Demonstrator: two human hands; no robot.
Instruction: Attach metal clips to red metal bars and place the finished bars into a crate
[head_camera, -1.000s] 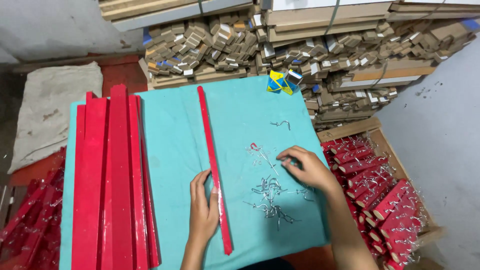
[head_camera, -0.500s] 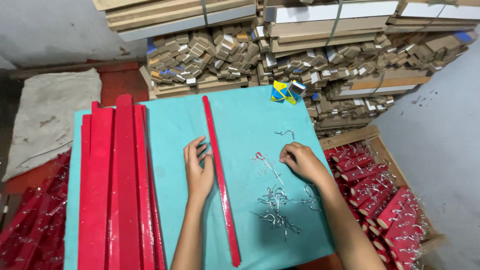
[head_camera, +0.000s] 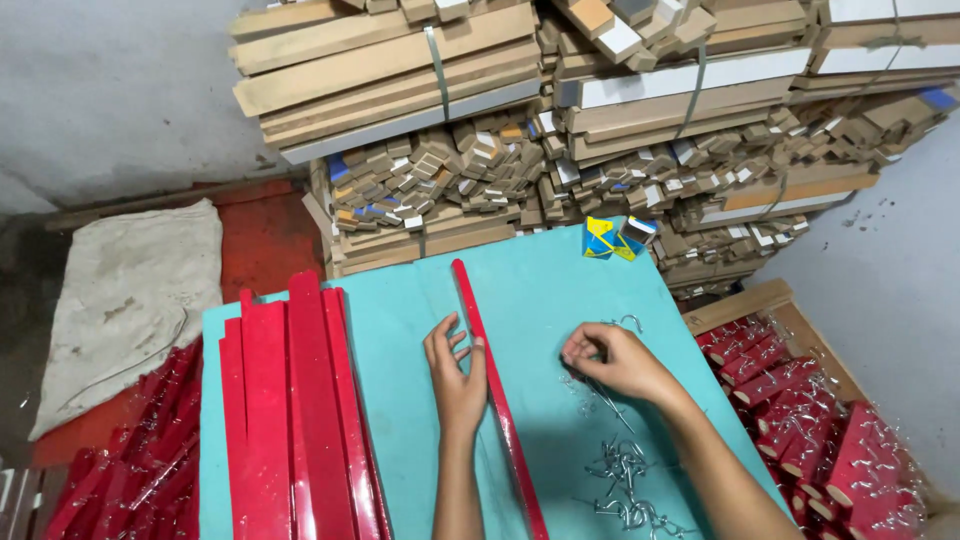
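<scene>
Overhead: teal table (head_camera: 560, 290), stacked timber (head_camera: 600, 130) behind; left hand (head_camera: 458, 368) flat against red strip (head_camera: 495, 390), holding nothing.

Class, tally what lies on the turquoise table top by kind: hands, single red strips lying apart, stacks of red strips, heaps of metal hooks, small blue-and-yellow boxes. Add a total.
Hands: 2, left hand and right hand
Single red strip: 1
Stack of red strips: 1
Heap of metal hooks: 1
Small blue-and-yellow boxes: 2
Total: 7

Hands (head_camera: 530, 365) — red strip (head_camera: 497, 400), metal hooks (head_camera: 625, 470)
</scene>
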